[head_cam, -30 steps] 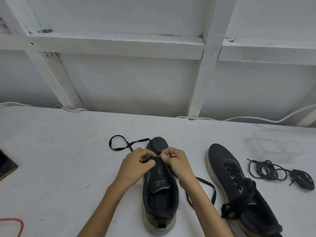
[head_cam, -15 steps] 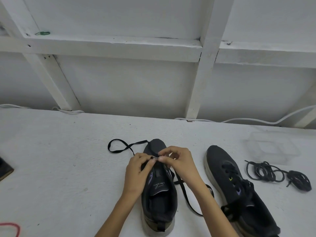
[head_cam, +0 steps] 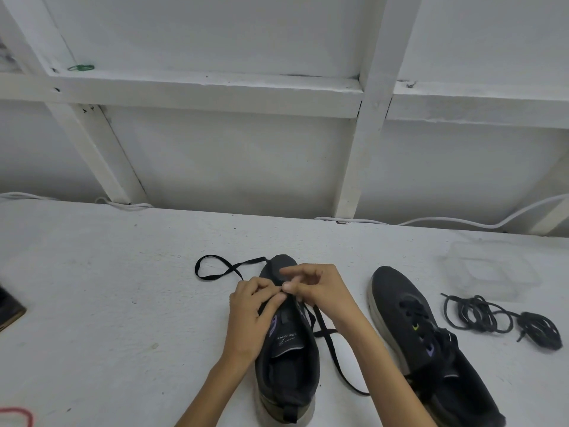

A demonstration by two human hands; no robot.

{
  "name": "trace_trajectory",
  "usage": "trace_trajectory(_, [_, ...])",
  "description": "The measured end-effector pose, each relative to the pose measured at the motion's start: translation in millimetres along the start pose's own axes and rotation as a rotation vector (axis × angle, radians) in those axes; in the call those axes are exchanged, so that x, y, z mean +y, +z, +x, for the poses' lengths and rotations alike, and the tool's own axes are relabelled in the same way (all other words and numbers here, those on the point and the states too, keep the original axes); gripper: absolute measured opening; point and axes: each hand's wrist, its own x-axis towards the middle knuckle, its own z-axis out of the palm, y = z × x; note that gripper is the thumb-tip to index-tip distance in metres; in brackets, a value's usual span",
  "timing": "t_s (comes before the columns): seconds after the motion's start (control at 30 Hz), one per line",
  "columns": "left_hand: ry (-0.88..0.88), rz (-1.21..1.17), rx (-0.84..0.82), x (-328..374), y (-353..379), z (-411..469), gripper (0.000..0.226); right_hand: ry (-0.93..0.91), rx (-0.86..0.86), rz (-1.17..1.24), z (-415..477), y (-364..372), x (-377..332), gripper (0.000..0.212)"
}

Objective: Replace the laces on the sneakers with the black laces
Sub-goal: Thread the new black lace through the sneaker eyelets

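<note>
A black sneaker (head_cam: 288, 369) lies in the middle of the white table, toe pointing away. A flat black lace (head_cam: 334, 355) runs through its front eyelets, one end looping out to the left of the toe, the other trailing right. My left hand (head_cam: 254, 315) and my right hand (head_cam: 317, 291) meet over the front eyelets, fingertips pinched on the lace. A second black sneaker (head_cam: 431, 346) lies to the right, with laces in it. Two coiled black round laces (head_cam: 498, 317) lie further right.
A clear plastic box (head_cam: 489, 269) stands at the back right. A dark object (head_cam: 9, 308) sits at the left edge and a red cord (head_cam: 17, 414) at the bottom left. White cables (head_cam: 462, 221) run along the wall's foot.
Both hands have shifted slightly toward the toe. The trailing lace on the right has been drawn in and now crosses itself beside the shoe.
</note>
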Motion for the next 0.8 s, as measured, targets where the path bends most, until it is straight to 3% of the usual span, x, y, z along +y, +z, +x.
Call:
trace_trajectory(0.13, [-0.033,-0.067,-0.01,6.7,-2.6,-0.8,0.015,0.012,-0.025,-0.048,1.8,-0.8,-1.6,0.007])
trace_trajectory(0.23, [-0.14,-0.306,0.023,16.8,-5.5,0.7,0.047,-0.029,0.019,-0.117,2.3,-1.2,-3.1,0.005])
trace_trajectory(0.3, [-0.176,-0.48,-0.075,20.9,-7.6,5.8,0.057,-0.091,0.068,-0.184,1.9,-0.9,-3.8,0.007])
trace_trajectory(0.4, [-0.16,-0.522,-0.269,25.7,-7.1,12.1,0.052,-0.149,0.103,-0.246,1.7,1.5,-2.3,0.008])
trace_trajectory(0.57, [-0.187,-0.501,-0.248,25.8,-0.6,16.0,0.03,-0.168,0.127,-0.095,2.0,3.4,-9.6,0.027])
trace_trajectory(0.8, [-0.255,-0.578,-0.294,28.7,3.9,18.1,0.025,-0.307,0.182,0.127,29.6,-15.0,-75.3,0.021])
